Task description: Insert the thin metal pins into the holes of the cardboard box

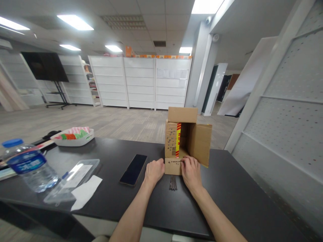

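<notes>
An open cardboard box (170,141) stands on the black table with its mouth facing me. Its lower front flap (173,167) hangs down and carries a row of small dark holes. My left hand (154,170) is closed at the flap's left edge, gripping the box there. Over the flap's right part lies my right hand (192,171), fingers bent and fingertips together near the end of the hole row. Whatever is between those fingertips is too small to make out. Several dark screws or nails (173,183) lie side by side on the table between my hands.
Left of my hands lies a phone (133,169). Farther left are a clear plastic case (83,171), white paper (87,193), a water bottle (30,164) and a white basket (75,141) with colourful packets. A perforated panel (290,134) rises at the right.
</notes>
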`<state>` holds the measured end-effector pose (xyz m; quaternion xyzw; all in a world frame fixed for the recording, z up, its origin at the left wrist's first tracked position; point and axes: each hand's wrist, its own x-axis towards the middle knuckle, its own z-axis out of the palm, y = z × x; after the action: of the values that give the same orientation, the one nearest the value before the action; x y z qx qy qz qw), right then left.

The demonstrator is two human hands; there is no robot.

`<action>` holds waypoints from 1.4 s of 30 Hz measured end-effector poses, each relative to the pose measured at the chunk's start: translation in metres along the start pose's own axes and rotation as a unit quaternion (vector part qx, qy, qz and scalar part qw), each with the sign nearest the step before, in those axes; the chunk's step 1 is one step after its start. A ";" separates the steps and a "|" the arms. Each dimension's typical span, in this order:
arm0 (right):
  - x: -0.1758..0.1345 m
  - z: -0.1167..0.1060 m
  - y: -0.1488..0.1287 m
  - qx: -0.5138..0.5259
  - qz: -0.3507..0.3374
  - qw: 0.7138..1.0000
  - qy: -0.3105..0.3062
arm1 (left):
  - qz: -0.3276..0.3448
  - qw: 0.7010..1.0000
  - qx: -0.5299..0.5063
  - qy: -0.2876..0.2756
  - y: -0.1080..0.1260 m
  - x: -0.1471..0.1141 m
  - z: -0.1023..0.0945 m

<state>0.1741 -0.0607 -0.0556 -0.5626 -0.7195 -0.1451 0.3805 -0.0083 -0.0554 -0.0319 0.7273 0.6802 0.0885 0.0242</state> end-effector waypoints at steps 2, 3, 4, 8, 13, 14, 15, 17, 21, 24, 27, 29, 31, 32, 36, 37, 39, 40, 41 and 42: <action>0.000 0.002 0.000 -0.001 0.003 1.000 0.002 | 0.001 1.000 0.002 0.001 0.000 0.000 0.000; 0.000 0.003 0.001 -0.002 0.005 1.000 0.002 | 0.001 1.000 0.003 0.001 0.000 0.000 0.001; 0.001 0.004 0.001 -0.003 0.007 1.000 0.002 | 0.001 1.000 0.003 0.001 -0.001 0.000 0.001; 0.001 0.003 0.000 -0.008 0.015 1.000 -0.001 | 0.005 1.000 0.006 0.008 -0.001 0.001 0.003; 0.001 0.000 -0.002 -0.018 0.021 1.000 -0.006 | 0.011 1.000 0.017 0.020 -0.003 0.003 0.006; 0.001 0.000 -0.002 -0.018 0.021 1.000 -0.007 | 0.014 1.000 0.017 0.022 -0.003 0.003 0.006; 0.001 0.000 -0.003 -0.018 0.021 1.000 -0.008 | 0.015 0.999 0.018 0.024 -0.003 0.003 0.006; 0.001 0.000 -0.003 -0.017 0.021 1.000 -0.008 | 0.014 0.999 0.019 0.024 -0.003 0.003 0.006; 0.001 0.000 -0.003 -0.015 0.020 1.000 -0.004 | 0.010 1.000 0.016 0.015 -0.003 0.003 0.005; 0.000 0.001 -0.003 -0.018 0.021 1.000 -0.004 | 0.003 1.000 0.013 0.009 -0.002 0.002 0.004; 0.000 0.002 -0.002 -0.020 0.022 1.000 -0.007 | -0.001 1.000 0.012 0.008 -0.001 0.001 0.002; 0.000 0.002 -0.002 -0.020 0.022 1.000 -0.009 | 0.001 1.000 0.012 0.008 -0.001 0.001 0.001; -0.001 0.003 -0.002 -0.020 0.021 1.000 -0.009 | 0.001 1.000 0.012 0.006 0.000 0.001 0.001; -0.001 0.003 -0.001 -0.020 0.021 1.000 -0.007 | 0.000 1.000 0.012 0.005 0.000 0.001 0.000; -0.001 0.003 -0.001 -0.018 0.018 1.000 -0.006 | -0.001 1.000 0.011 0.003 0.000 0.001 0.000; -0.001 0.003 -0.001 -0.018 0.017 1.000 -0.008 | -0.001 1.000 0.012 0.004 0.001 0.001 0.000; -0.001 0.003 -0.002 -0.023 0.018 1.000 -0.012 | -0.001 1.000 0.015 0.003 0.001 0.001 0.000; -0.001 0.002 -0.002 -0.025 0.019 0.999 -0.013 | -0.002 1.000 0.016 0.003 0.000 0.001 0.001; -0.001 0.002 -0.002 -0.027 0.020 0.999 -0.015 | -0.003 1.000 0.017 0.002 0.000 0.001 0.001; -0.001 0.002 -0.002 -0.028 0.020 0.999 -0.017 | -0.003 1.000 0.018 0.003 0.000 0.001 0.001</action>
<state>0.1714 -0.0609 -0.0566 -0.5899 -0.7098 -0.1480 0.3554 -0.0080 -0.0546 -0.0326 0.7257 0.6835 0.0782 0.0098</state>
